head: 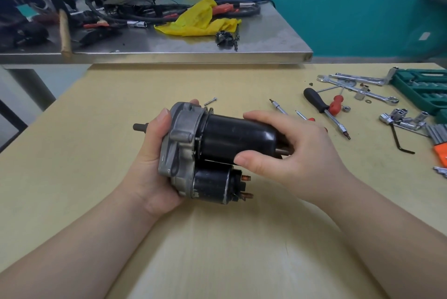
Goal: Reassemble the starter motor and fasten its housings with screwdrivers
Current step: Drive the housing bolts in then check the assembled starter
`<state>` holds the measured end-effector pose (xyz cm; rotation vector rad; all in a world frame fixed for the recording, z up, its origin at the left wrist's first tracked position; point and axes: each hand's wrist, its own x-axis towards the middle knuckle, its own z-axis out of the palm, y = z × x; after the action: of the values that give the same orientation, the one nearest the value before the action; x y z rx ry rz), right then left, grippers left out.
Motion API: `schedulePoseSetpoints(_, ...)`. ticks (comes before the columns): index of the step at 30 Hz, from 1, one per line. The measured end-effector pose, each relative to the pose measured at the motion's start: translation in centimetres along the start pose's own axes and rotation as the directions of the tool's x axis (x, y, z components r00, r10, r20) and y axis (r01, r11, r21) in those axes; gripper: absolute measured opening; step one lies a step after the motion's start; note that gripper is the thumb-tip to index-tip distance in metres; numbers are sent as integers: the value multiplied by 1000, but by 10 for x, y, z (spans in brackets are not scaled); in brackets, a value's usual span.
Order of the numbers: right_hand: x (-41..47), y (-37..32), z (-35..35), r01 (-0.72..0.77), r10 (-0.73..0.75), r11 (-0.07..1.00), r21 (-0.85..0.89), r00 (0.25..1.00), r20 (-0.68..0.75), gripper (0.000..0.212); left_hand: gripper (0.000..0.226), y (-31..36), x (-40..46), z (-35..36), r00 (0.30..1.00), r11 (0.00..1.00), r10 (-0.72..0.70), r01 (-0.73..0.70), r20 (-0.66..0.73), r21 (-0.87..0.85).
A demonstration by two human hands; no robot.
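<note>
While the starter (208, 151) is held above the table (217, 238), its grey housing (180, 144) is cupped from the left by the left hand (151, 170), whose thumb lies over the front of the casting and whose fingertips show behind its top edge. A dark shaft stub (139, 127) is seen jutting out past that hand, to the left of the grip. Between the two hands the black motor can (235, 139) is laid on its side, with the smaller solenoid (212, 186) slung below it, nearer the person; copper terminals (246, 186) point right from the solenoid's end. The right end of the can is gripped by the right hand (295, 151), thumb curled under the near side and fingers wrapped over the top. Whether the can is fully seated against the housing cannot be told.

Just beyond the left grip a loose screw (210, 101) is lying on the table. Right of the right hand, close behind its knuckles, two bit shafts (278, 107) are laid, then a black-handled driver (324, 110) and a red-handled one (336, 105), with wrenches (358, 86) and a green socket case (420, 90) farther right.
</note>
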<state>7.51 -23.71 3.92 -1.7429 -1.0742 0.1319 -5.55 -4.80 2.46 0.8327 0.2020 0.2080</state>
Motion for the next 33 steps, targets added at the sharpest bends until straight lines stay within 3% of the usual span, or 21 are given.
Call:
schedulePoseSetpoints(3,-2,0,2,41,-42,999,-13,998,-53,55,93,-1,-1,0,1000,999,24,-24,-7,23)
schedulePoseSetpoints(8,0,-2,-2,-40,43,986,159,999,-17,44,80,-3,-4,2,1000,999,2,-2,1,43)
schedulePoseSetpoints(15,-7,0,12,-12,21,995,96,995,-98,53,83,-2,-1,-3,998,996,62,-62,-13,57)
schedulePoseSetpoints(19,1,1,-4,-88,92,971,223,996,-5,48,56,-8,-2,-1,996,989,54,-63,70,136)
schedulePoseSetpoints(21,1,5,-4,-82,91,969,234,995,-27,49,51,-9,-2,0,993,987,52,-67,110,145)
schedulePoseSetpoints(26,-8,5,11,-18,30,985,171,997,-65,56,83,-3,-1,-4,995,993,94,-96,29,75)
schedulePoseSetpoints(29,-6,5,0,6,-8,988,157,1000,12,58,83,1,-1,-4,994,991,98,-101,40,87)
schedulePoseSetpoints(33,3,9,-11,-114,77,980,161,972,220,69,49,12,-1,-13,994,991,-17,3,106,130)
